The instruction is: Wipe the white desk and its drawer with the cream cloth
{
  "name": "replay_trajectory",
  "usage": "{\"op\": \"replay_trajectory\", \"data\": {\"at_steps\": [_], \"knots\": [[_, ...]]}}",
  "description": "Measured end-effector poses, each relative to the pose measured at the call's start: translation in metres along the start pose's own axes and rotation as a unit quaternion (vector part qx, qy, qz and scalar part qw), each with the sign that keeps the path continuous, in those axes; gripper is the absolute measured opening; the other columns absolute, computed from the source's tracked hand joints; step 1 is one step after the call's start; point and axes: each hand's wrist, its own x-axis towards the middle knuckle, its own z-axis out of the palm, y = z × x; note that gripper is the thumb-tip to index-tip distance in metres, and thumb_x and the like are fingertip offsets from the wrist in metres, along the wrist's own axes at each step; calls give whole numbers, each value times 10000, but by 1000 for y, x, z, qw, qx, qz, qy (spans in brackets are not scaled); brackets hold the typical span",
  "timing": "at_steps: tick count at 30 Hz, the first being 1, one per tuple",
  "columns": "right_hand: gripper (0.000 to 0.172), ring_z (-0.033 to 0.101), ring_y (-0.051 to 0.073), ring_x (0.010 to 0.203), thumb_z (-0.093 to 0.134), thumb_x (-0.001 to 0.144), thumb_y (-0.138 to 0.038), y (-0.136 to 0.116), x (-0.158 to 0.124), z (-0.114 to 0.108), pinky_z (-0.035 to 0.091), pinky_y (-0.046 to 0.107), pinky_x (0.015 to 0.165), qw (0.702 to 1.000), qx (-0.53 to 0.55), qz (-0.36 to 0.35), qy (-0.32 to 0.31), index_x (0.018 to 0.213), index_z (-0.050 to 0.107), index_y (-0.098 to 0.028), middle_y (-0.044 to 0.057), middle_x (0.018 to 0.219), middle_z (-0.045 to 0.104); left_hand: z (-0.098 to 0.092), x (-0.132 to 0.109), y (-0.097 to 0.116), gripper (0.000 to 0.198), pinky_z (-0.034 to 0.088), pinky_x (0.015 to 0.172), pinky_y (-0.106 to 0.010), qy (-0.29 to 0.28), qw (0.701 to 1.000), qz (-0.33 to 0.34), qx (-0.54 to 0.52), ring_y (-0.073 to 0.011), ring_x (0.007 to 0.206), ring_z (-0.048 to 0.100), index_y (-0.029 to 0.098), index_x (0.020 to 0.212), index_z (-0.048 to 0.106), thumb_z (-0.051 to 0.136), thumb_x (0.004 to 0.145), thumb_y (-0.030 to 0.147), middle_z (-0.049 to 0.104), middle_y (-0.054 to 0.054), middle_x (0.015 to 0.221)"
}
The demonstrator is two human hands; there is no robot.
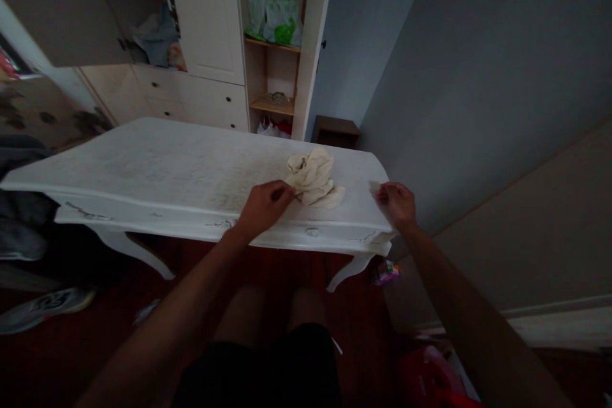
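A crumpled cream cloth [313, 175] lies bunched on the right part of a white table [191, 153]. At the cloth's left edge is my left hand [266, 205], thumb and fingers pinched together. A thin dark bit shows at its fingertips; I cannot tell whether it also grips the cloth. My right hand [400, 205] is over the table's right end, apart from the cloth, with its fingers closed. Something small and reddish-pink shows at those fingertips, too small to name.
Behind the table stands a white cabinet [205, 19] with open shelves holding plastic bags [282, 9]. A grey wall [478, 76] rises close on the right. On the floor are a shoe [48, 307], a small colourful box [385, 272] and a red item [425, 376].
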Motion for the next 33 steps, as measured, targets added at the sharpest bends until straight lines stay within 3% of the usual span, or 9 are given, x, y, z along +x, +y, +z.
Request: {"op": "replay_trajectory", "data": {"at_steps": [6,10,14,17,20,23,26,29,33], "knots": [[261,587,136,559,551,836,-404,-13,-22,1,481,278,582,986,-139,-82,29,794,671,-177,4,626,659,-3,57,-62,324,404,628,-278,37,992,-41,110,-181,649,573,157,898,691,552,810,435,659,-45,703],[234,544,120,523,543,819,-385,-26,-43,3,436,253,523,987,-28,-79,140,760,634,-178,-14,611,627,-3,59,-75,289,419,622,-265,55,996,-58,32,-170,650,582,164,813,684,528,812,407,662,-33,705],[231,536,115,563,546,847,-393,-25,-100,16,441,260,584,967,90,-87,222,774,625,-188,-32,629,596,-4,59,-76,249,437,623,-264,78,994,-71,-31,-160,609,577,165,751,668,517,795,358,640,-15,642],[278,573,139,654,598,853,-447,-13,-160,37,467,296,697,984,88,-49,148,766,655,-189,-7,670,628,-3,61,-79,221,429,608,-262,80,993,-77,-34,-158,593,571,175,723,661,518,776,336,622,-5,608],[371,583,144,615,655,801,-560,-3,-201,59,472,287,636,974,177,140,5,833,681,-192,9,664,655,-2,63,-81,203,424,596,-257,85,992,-82,-33,-155,589,566,180,701,652,525,761,326,617,-1,596],[561,620,153,609,502,839,-702,-1,-206,73,470,276,556,868,274,384,-155,954,676,-182,60,773,713,-2,63,-81,205,424,593,-255,91,992,-81,-36,-153,592,565,179,693,650,520,757,325,620,-1,601],[676,640,160,606,326,891,-738,-4,-193,83,469,278,526,773,324,489,-241,1010,658,-161,84,824,727,-2,63,-81,202,429,598,-255,97,991,-81,-38,-153,598,571,177,685,650,518,749,316,623,-4,605],[632,668,172,652,336,923,-686,-5,-182,96,482,284,542,756,333,500,-258,1015,653,-147,98,877,737,-1,63,-83,198,438,594,-254,102,990,-89,-49,-156,607,579,178,694,655,516,742,310,631,-7,610],[421,625,128,571,451,952,-502,-3,-182,116,468,247,536,790,333,489,-160,899,664,-143,45,745,717,0,63,-83,197,444,598,-259,111,988,-92,-60,-159,606,582,177,701,657,517,737,311,637,-9,615]]}}
